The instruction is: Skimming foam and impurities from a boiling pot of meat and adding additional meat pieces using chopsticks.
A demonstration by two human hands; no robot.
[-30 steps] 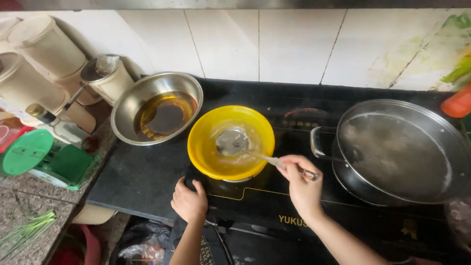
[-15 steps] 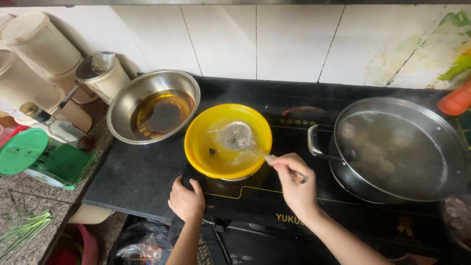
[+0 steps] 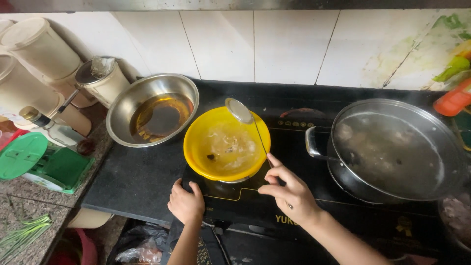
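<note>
Steel ladle [image 3: 239, 109] handle partly hidden inside right hand [image 3: 289, 195].

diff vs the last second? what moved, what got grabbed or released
The ladle rose out of the yellow bowl: a second ago its cup sat low inside, now it hangs over the far rim, handle steep. The right hand kept its grip on the handle and drew back toward the body. Nothing released. Left hand stayed on the cooktop edge; steel bowl and big pan unmoved.
</note>
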